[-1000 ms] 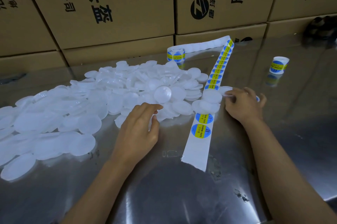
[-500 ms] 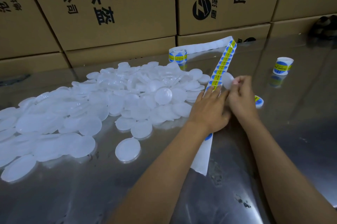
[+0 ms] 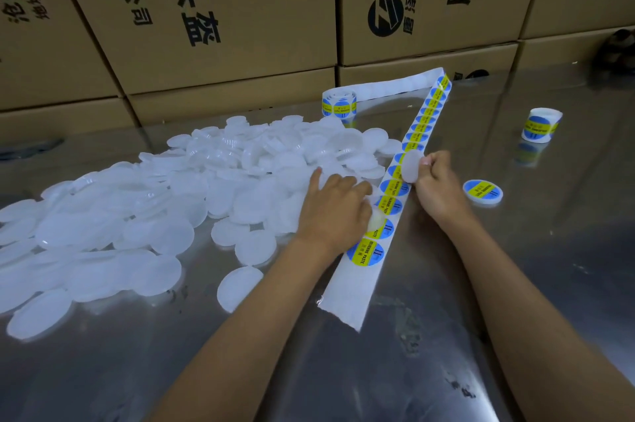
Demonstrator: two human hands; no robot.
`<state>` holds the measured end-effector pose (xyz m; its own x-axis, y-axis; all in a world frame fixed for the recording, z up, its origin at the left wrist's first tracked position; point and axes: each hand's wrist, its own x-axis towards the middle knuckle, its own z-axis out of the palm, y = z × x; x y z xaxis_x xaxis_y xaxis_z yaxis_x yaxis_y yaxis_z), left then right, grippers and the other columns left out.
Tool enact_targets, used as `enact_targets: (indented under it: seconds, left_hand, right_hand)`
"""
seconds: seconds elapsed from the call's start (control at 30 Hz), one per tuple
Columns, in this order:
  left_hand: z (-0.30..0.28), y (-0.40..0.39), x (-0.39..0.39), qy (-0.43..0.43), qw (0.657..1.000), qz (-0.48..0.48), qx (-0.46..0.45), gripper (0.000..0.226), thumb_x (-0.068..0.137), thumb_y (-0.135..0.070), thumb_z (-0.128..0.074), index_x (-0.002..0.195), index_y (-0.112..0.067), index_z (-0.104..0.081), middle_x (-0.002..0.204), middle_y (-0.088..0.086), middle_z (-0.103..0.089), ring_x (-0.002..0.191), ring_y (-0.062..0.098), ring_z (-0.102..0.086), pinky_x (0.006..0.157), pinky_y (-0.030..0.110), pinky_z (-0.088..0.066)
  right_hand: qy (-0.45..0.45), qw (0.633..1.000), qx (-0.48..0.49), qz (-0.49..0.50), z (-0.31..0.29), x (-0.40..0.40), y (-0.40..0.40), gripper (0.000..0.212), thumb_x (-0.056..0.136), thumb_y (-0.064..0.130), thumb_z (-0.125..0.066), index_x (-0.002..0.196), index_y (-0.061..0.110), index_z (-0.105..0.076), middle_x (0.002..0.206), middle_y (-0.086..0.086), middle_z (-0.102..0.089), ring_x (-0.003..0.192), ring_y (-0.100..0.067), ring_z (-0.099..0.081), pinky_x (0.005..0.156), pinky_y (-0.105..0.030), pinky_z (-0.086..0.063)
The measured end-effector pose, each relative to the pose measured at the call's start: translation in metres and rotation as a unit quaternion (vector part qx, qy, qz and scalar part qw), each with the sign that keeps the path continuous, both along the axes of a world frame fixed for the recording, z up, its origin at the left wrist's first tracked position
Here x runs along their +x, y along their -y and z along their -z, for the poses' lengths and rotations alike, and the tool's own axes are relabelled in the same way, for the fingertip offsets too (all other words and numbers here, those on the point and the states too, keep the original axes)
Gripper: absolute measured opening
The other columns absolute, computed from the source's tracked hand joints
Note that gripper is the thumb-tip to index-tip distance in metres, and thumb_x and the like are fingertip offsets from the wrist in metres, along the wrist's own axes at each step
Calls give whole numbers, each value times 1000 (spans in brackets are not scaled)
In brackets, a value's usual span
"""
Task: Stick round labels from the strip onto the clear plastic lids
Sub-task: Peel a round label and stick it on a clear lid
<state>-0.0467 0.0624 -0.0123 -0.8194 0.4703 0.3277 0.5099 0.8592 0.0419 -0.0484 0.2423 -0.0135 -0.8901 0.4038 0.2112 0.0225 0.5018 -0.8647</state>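
Right hand point(image 3: 438, 186) is pinching a clear lid point(image 3: 411, 165) between thumb and fingertips, grip narrow, holding it tilted just above the label strip point(image 3: 405, 177). Left hand point(image 3: 335, 212) is resting on the strip's left edge, fingers loosely curved; whether its grip is closing on a label cannot be told. The strip is lying diagonally on the metal surface point(image 3: 446, 335), blue-and-yellow round labels along it, running back to a small roll point(image 3: 339, 104). A heap of unlabelled lids point(image 3: 144, 215) is lying left of the hands. One labelled lid point(image 3: 482, 192) is sitting right of the right hand; a second roll point(image 3: 541, 125) farther back. Cardboard boxes point(image 3: 223, 9) are standing behind.
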Motion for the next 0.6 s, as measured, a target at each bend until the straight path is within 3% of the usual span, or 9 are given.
enact_targets:
  seconds: [0.3, 0.4, 0.47, 0.53, 0.6]
  left_hand:
    - [-1, 80, -3, -10, 998, -57, -25, 40, 106, -37, -38, 143, -28, -52, 162, -1, -31, 149, 18, -23, 121, 37, -6]
    - [-3, 87, 0, -5, 999, -54, 0, 45, 105, -48, -39, 144, -30, -53, 162, -1, -32, 149, 20, -24, 122, 38, -6]
    - [-5, 89, 5, -8, 998, -59, 20, 48, 105, -51, -33, 147, -34, -48, 162, -2, -34, 150, 19, -24, 122, 39, -2]
    - [-8, 86, 11, -29, 995, -53, 77, 46, 107, -47, -34, 148, -33, -47, 157, -2, -42, 148, 18, -31, 122, 37, -6]
    - [-16, 77, 19, -12, 974, -41, 221, 40, 106, -40, -42, 141, -27, -57, 145, -3, -57, 137, 16, -46, 114, 29, -24]
  right_hand:
    - [-53, 999, 7, -3, -2, 7, 16, 15, 106, 26, -34, 103, 13, -41, 86, -4, -55, 84, -26, -51, 70, -34, -32]
    - [-79, 996, -22, -22, -8, 9, 31, 15, 105, 24, -39, 104, 13, -48, 73, 1, -53, 74, -21, -50, 64, -32, -35]
    - [-67, 995, -56, -45, -11, 12, 42, 16, 104, 25, -43, 104, 13, -53, 75, 0, -55, 73, -19, -53, 65, -30, -41]
    - [-46, 987, -126, -86, -13, 16, 54, 17, 104, 25, -46, 104, 13, -58, 82, -3, -62, 70, -17, -63, 69, -27, -48]
    - [-27, 972, -190, -136, -15, 21, 66, 18, 104, 21, -47, 105, 9, -61, 81, -7, -66, 57, -12, -66, 61, -19, -52]
